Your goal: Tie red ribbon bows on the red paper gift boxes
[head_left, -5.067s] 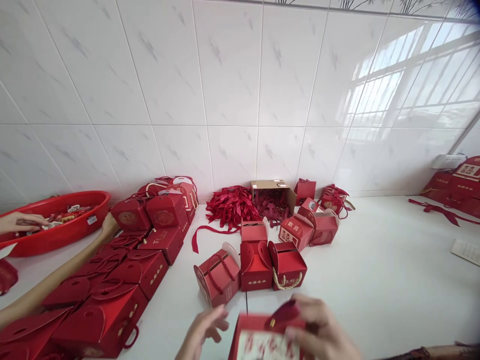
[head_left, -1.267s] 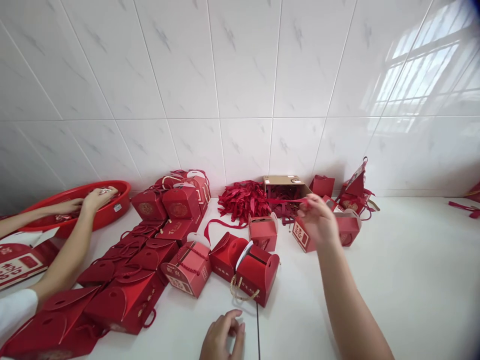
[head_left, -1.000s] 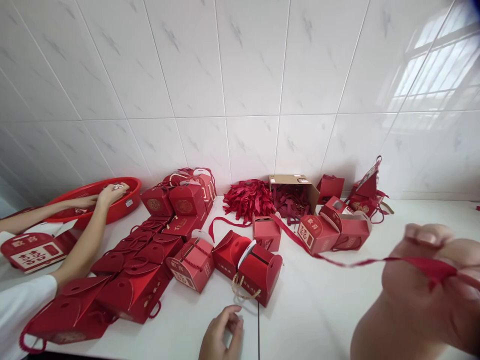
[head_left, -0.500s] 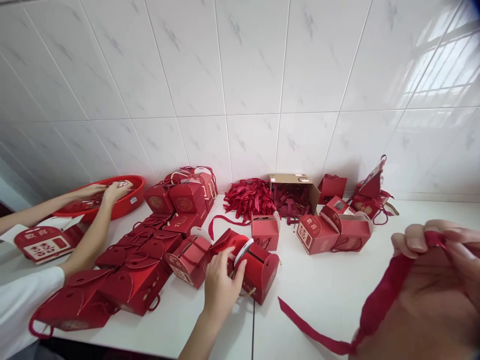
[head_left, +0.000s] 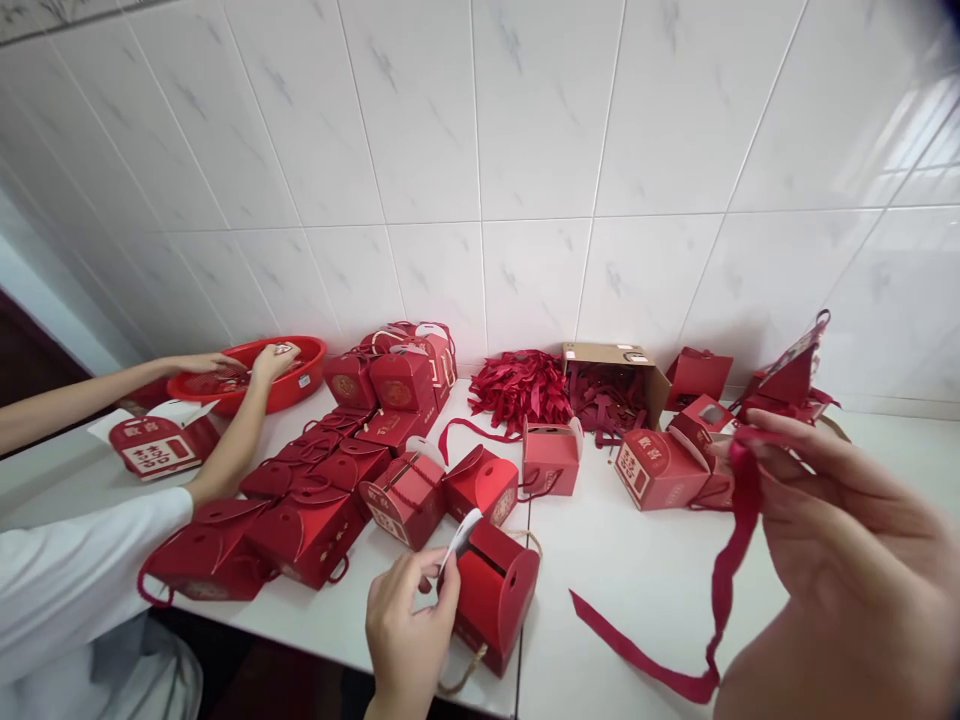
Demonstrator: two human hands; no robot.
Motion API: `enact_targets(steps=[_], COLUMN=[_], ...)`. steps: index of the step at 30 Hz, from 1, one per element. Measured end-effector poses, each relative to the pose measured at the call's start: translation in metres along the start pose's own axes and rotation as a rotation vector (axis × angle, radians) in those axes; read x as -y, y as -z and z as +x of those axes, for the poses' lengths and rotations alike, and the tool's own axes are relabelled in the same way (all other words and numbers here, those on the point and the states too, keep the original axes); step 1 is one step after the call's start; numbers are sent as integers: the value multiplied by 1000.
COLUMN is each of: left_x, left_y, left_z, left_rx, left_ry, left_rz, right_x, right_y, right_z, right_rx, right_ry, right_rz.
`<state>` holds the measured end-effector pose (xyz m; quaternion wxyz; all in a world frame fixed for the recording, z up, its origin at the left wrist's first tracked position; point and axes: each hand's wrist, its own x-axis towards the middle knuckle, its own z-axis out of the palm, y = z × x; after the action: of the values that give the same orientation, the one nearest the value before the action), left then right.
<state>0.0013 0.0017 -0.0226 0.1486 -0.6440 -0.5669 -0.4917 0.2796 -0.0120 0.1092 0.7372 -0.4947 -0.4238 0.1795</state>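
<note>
Near the front edge, a dark red gift box (head_left: 496,592) with a twine cord handle sits tilted toward me. My left hand (head_left: 412,620) pinches its raised flap, whose pale inner side shows. Up at the right, my right hand (head_left: 840,540) has a dark red ribbon (head_left: 724,590) between thumb and fingers; the ribbon's tail hangs down and curls leftward above the white table (head_left: 600,545). Just behind the held box stand a brighter red box (head_left: 481,482) and a pinkish-red box with a cord handle (head_left: 405,498).
Filled rows of red boxes (head_left: 300,520) extend to the left. Against the wall lie a heap of ribbons (head_left: 519,388) and a cardboard box (head_left: 611,355) with more ribbons. Another person's hands (head_left: 274,362) work over a red plastic basin (head_left: 311,365). More boxes (head_left: 660,465) stand at right.
My left hand has drawn the dark red box toward me, away from the brighter one, and now pinches its flap. My right hand has shifted left and turned, still with the ribbon. The view has shifted.
</note>
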Motion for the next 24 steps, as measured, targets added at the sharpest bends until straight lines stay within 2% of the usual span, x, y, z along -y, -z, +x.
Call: enact_targets(steps=[2, 4, 8, 10, 12, 18, 24], left_x=[3, 5, 0, -3, -6, -4, -4], left_y=[0, -3, -8, -10, -13, -22, -26], left_z=[-5, -7, -5, -2, 1, -1, -2], left_rx=[-53, -50, 85, 165, 228, 288, 289], left_ry=[72, 212, 554, 655, 704, 781, 823], left_rz=[-4, -90, -394, -476, -524, -599, -637], right_x=[-1, -6, -13, -13, -13, -15, -20], right_y=[-5, -5, -5, -7, -12, -25, -40], right_z=[1, 7, 16, 15, 12, 8, 5], right_rx=[141, 393, 935, 1166, 1331, 1620, 1659], right_ry=[-33, -21, 75, 124, 153, 207, 234], right_rz=[-17, -57, -287, -406, -466, -452, -495])
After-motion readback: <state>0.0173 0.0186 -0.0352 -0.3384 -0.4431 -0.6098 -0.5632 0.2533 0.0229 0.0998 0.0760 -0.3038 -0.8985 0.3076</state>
